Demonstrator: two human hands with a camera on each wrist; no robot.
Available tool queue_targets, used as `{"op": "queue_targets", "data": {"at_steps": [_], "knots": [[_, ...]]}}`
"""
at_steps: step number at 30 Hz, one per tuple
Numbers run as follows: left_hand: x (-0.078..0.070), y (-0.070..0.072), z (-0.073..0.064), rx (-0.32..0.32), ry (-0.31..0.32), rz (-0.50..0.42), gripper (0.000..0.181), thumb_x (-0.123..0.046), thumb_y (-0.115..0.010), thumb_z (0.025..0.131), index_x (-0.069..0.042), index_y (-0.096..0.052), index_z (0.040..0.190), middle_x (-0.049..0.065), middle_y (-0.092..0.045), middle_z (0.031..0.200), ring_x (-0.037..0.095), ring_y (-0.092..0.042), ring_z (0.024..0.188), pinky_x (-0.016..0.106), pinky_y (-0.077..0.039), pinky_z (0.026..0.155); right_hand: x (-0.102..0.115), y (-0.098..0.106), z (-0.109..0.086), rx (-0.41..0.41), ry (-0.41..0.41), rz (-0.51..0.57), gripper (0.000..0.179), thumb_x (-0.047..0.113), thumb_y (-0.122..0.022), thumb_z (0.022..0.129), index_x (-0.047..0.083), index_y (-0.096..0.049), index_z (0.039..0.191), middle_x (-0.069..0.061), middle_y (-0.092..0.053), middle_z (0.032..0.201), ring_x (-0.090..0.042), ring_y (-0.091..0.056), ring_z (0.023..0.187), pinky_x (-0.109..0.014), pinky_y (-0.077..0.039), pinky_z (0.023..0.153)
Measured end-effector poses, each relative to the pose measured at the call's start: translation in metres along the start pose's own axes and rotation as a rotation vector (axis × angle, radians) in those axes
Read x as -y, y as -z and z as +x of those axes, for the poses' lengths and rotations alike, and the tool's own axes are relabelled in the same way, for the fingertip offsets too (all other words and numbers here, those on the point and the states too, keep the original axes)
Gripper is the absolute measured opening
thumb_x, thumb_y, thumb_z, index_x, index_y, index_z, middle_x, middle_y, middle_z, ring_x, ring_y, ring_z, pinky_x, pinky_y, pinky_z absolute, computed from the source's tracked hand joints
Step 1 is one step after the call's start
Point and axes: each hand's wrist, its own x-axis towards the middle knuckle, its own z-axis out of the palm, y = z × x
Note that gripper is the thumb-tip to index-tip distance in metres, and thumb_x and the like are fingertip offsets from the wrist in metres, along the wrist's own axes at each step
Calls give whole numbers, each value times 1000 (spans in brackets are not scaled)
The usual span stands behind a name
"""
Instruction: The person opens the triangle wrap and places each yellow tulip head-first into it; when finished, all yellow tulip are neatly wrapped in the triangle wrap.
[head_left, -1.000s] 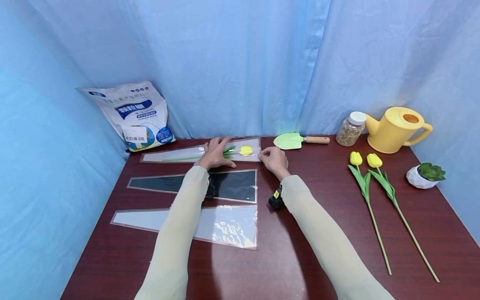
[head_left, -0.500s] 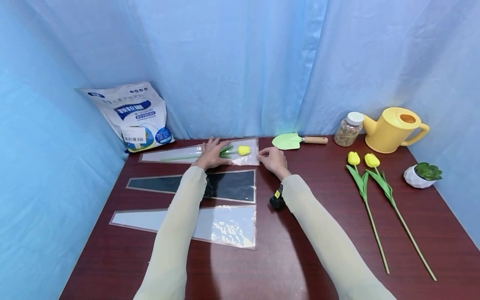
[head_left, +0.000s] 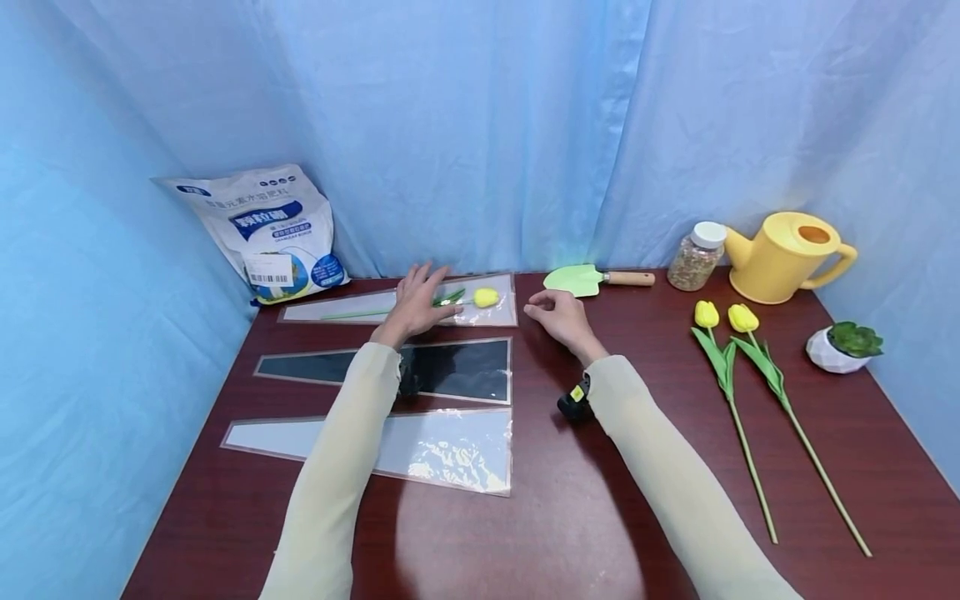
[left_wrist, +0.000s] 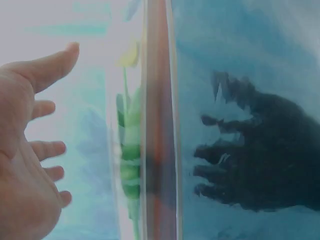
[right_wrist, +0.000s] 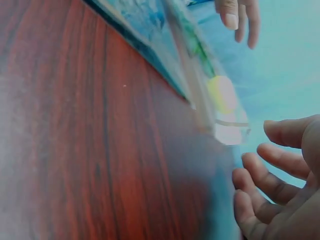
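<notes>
A yellow tulip (head_left: 486, 297) lies inside the white-backed clear flower sleeve (head_left: 505, 312) at the back of the table. My left hand (head_left: 417, 307) is over the middle of this sleeve, fingers spread, covering part of the stem. In the left wrist view the left hand (left_wrist: 25, 115) appears beside the tulip (left_wrist: 131, 112) with nothing in its grasp. Just off the sleeve's wide right end is my right hand (head_left: 564, 320). Seen in the right wrist view, the right hand (right_wrist: 285, 182) has loosely bent fingers, thumb apart from them, and holds nothing.
Nearer lie a black sleeve (head_left: 472, 371) and a white sleeve (head_left: 457, 454). A green trowel (head_left: 576, 281) is behind the right hand. Rightward are two tulips (head_left: 724, 367), a jar (head_left: 697, 258), a yellow watering can (head_left: 783, 258) and a potted succulent (head_left: 843, 350). A fertilizer bag (head_left: 262, 233) stands back left.
My right hand has let go of the sleeve's right edge and moved right, away from it. The left hand has shifted slightly left, its fingers more spread.
</notes>
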Motion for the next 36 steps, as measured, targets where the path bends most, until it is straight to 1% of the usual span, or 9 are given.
{"op": "queue_targets", "data": {"at_steps": [6,10,14,19,21,25,27,32,36], "knots": [[-10,-1,-22,-35,-10,7,73,-41,-65,95,-11,-35,155,22,-23,164,43,-13,154,65,-12,123,-2,12,-15,23,24,33,38,28,-64,97,5,-65,127,-17,-66,127,-32,-61,118,-46,-48,102],[-15,-4,-38,-44,2,10,72,-41,-64,96,-9,-37,154,21,-28,162,41,-19,153,64,-16,123,-1,17,-25,29,26,36,39,28,-65,97,5,-64,128,-17,-67,128,-32,-63,119,-46,-50,102],[-19,-7,-53,-46,17,4,72,-43,-63,97,-9,-36,154,22,-29,162,42,-21,153,63,-20,122,2,20,-35,60,21,42,41,29,-65,96,5,-62,130,-16,-67,128,-31,-63,120,-46,-51,101],[-22,-15,-69,-46,-2,-15,72,-41,-64,96,-7,-37,153,25,-32,159,43,-26,150,62,-25,120,1,18,-52,109,29,24,46,30,-65,97,7,-58,135,-15,-65,130,-31,-63,120,-47,-51,101],[-24,-19,-75,-36,-13,-23,72,-41,-64,96,-7,-37,154,24,-32,159,43,-27,150,63,-27,119,-2,16,-59,119,45,6,46,31,-65,96,7,-58,135,-16,-65,130,-31,-63,119,-48,-50,101],[-29,-24,-83,10,-18,-36,74,-42,-64,96,-9,-35,155,24,-29,161,43,-25,151,64,-27,119,-7,8,-69,126,84,-41,46,31,-67,95,7,-59,134,-17,-66,128,-31,-63,118,-48,-49,102],[-32,-27,-87,28,-36,-31,74,-42,-64,96,-10,-35,155,24,-29,161,43,-25,151,64,-27,119,-7,5,-75,128,112,-60,47,30,-68,94,7,-59,134,-17,-65,128,-32,-62,118,-49,-48,102],[-42,-34,-94,82,-60,-19,76,-44,-64,95,-10,-34,156,22,-27,163,43,-23,152,63,-23,121,-6,-2,-85,148,192,-122,51,29,-70,93,3,-58,135,-18,-62,132,-34,-58,124,-50,-45,107],[-48,-38,-101,137,-69,-28,75,-44,-63,96,-13,-33,157,22,-21,165,44,-17,154,65,-19,121,-5,-6,-91,183,224,-195,56,31,-70,93,2,-55,138,-19,-58,139,-35,-52,132,-52,-41,112]]}}
